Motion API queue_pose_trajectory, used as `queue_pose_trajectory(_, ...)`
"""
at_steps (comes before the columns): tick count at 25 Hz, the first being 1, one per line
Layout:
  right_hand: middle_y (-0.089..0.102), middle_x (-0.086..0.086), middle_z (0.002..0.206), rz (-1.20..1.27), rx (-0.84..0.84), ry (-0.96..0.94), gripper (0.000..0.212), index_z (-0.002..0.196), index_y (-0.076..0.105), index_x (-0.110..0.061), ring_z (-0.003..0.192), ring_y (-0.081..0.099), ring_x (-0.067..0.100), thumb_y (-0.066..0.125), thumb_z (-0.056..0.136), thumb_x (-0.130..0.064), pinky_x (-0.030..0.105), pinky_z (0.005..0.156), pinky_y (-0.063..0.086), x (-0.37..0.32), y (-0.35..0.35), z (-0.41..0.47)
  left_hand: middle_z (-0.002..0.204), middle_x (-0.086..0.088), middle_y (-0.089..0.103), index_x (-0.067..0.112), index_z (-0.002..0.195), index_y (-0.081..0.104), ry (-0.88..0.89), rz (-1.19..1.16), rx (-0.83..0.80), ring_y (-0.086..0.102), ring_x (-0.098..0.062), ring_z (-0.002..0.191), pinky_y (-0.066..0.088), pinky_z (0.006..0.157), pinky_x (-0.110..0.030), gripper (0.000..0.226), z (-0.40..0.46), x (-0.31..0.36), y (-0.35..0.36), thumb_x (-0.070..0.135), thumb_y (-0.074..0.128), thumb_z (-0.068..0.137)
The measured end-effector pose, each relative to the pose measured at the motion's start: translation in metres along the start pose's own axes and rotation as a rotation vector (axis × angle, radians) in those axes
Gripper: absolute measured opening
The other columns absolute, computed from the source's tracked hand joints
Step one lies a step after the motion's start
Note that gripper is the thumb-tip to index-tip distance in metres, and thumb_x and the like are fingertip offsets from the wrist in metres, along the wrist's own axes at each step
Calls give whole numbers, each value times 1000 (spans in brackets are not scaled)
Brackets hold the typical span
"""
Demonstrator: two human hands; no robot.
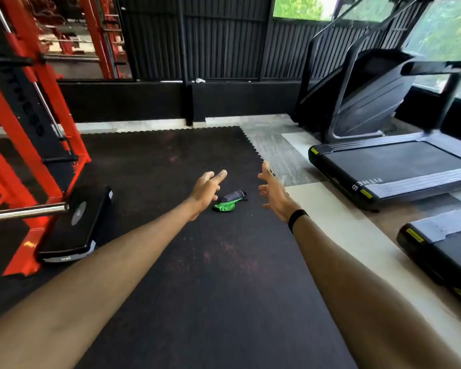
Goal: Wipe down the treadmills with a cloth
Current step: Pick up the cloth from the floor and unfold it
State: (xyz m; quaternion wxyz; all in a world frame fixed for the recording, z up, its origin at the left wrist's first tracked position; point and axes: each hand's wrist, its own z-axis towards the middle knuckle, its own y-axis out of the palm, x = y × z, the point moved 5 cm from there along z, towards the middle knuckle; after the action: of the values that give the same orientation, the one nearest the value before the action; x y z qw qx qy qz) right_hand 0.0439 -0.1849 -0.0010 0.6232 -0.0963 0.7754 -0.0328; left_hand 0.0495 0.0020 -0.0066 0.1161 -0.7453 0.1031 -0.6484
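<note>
Left hand: the left hand (206,189) is stretched forward with fingers spread and relaxed, holding nothing.
Right hand: the right hand (273,193) is likewise spread, palm turned inward, empty; a black wristband (298,218) sits behind it.
Cloth: the green and grey cloth (229,201) lies bunched on the black floor mat (197,275), between the two hands and just beyond the left one.
Step in hand: probably picking up the cloth; best to gather the whole bunch so no corner trails.
Room: bare mat around the cloth; a red rack (37,129) stands well left.
Treadmills: the nearer treadmill (445,251) and farther treadmill (394,169) lie right of the right hand, past the mat's edge.
</note>
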Motion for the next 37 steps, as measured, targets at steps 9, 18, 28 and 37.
queue_pose_trajectory(9,58,-1,102,18,-73,141,74,152,36,-12,142,36,24,22,101,-63,59,117,22,-15,-44,216,135,-11,57,11,152,33,-129,-35,32,55,-16,102,34,60,-22,63,200,20,31,47,45,102)
queue_pose_trajectory(18,47,11,148,-81,-80,210,73,146,44,-8,145,31,22,25,101,-62,50,119,23,7,-14,471,136,-12,56,10,151,35,-272,-107,43,55,-19,108,33,60,-20,61,442,-62,13,44,46,102)
queue_pose_trajectory(28,37,7,157,-148,-33,310,72,152,37,-12,146,33,19,24,102,-61,41,116,26,5,-41,702,122,-12,61,13,130,56,-413,2,-58,59,-31,110,49,89,-34,43,685,-84,16,44,44,103)
queue_pose_trajectory(37,42,6,153,-216,-171,504,76,147,44,-14,140,39,22,26,98,-68,40,109,30,101,-62,925,138,-12,57,12,139,54,-649,80,-52,54,-32,127,41,111,-43,51,878,-169,69,44,52,99)
